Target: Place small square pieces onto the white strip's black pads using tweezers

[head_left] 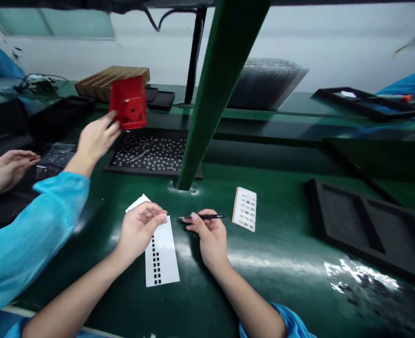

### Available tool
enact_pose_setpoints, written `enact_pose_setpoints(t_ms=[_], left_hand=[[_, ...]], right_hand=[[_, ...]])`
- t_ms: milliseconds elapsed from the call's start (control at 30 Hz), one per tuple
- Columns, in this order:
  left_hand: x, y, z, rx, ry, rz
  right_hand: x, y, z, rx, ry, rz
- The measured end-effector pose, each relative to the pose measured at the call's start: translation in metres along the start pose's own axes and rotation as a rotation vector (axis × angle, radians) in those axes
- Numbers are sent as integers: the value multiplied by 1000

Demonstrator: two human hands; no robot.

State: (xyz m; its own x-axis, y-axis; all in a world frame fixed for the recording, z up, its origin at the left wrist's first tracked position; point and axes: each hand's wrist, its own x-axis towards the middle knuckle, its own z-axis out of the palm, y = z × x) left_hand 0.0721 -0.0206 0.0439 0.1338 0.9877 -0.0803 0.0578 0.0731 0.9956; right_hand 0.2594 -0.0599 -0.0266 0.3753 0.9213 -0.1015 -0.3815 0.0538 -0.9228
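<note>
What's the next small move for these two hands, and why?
Probably ease the tweezers in the right hand slightly left, to meet the left hand. Their tip points that way, with a small gap between. The left hand looks pinched over the white sheet; whether it holds anything is too fine to tell, so I'd go gently.

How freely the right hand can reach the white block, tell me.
Likely yes: the white block lies close beside the right hand, nothing visibly blocking the way, though that hand holds a black tool.
</note>
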Motion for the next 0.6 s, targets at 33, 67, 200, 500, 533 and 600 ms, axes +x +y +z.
enact_pose_setpoints(t_ms=[33,67,200,500,533,600], left_hand=[[9,4,-1,15,22,10],[20,8,-3,23,42,35],[84,23,-8,41,120,179],[259,23,14,332,164,127],[272,25,20,360,153,122],[295,30,37,395,137,134]], right_hand=[[0,1,0,2,-2,10],[1,1,0,4,-3,19],[1,1,0,7,-3,42],[3,11,-4,-58,16,60],[2,15,-4,-88,24,54],[-2,23,-3,-133,48,37]])
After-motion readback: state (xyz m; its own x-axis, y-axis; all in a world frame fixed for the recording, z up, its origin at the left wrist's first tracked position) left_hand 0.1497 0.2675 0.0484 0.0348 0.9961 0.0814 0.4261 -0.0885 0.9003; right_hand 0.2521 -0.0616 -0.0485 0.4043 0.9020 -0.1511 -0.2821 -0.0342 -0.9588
